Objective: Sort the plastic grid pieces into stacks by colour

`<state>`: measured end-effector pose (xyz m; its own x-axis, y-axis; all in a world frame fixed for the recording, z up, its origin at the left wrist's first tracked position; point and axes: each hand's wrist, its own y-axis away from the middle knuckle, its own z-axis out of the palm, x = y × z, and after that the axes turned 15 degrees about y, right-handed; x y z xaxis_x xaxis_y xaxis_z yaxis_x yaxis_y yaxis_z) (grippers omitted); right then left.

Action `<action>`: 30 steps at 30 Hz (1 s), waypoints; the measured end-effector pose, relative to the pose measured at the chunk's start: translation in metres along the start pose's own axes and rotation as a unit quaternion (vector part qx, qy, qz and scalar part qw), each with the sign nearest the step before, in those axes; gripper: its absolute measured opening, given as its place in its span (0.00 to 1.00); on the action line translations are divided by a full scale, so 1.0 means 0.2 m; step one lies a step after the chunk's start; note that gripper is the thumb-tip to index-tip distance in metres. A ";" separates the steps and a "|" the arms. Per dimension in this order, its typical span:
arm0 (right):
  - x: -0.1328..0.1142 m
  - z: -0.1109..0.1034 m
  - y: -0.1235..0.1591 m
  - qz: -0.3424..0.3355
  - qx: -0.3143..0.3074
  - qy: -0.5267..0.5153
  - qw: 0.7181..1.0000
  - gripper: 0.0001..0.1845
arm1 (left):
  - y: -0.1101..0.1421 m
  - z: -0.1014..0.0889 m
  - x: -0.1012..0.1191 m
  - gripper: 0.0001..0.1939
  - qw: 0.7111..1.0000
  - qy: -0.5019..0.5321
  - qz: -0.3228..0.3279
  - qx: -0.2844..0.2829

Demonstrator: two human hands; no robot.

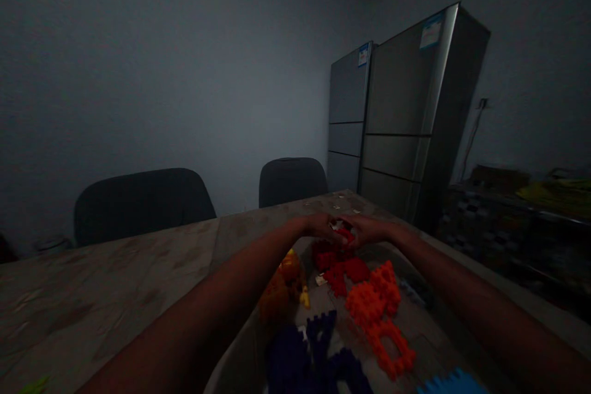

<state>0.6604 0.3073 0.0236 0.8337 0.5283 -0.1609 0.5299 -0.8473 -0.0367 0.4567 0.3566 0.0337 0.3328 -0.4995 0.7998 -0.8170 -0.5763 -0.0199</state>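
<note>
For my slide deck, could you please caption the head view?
Both hands, left hand and right hand, meet on a red block piece above red, orange and blue pieces on a dim table.

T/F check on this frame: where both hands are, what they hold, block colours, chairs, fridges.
1. Both hands, left hand and right hand, meet on one small red plastic block. True.
2. The orange toothed plastic blocks lie left of the left forearm. False: they lie between the forearms, nearer the right.
3. Two dark chairs stand behind the wooden table. True.
4. The grey refrigerators stand far left. False: they stand at the right.
5. Dark blue blocks lie nearest the camera. True.
</note>
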 end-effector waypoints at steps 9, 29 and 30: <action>0.02 0.03 -0.01 0.016 -0.043 -0.028 0.999 0.56 | 0.14 -0.09 -0.03 0.14 0.999 0.017 -0.042 0.008; 0.02 0.01 0.11 0.127 -0.072 -0.028 0.989 0.18 | 0.15 -0.01 -0.07 0.15 0.990 0.092 -0.089 0.051; 0.00 0.02 0.11 0.131 -0.076 -0.021 0.988 0.17 | 0.15 0.00 -0.06 0.15 0.991 0.088 -0.090 0.051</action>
<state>0.6718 0.2886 0.0195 0.9398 0.2866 -0.1861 0.3167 -0.9351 0.1590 0.4283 0.3466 0.0230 0.3743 -0.2666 0.8881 -0.6966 -0.7130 0.0795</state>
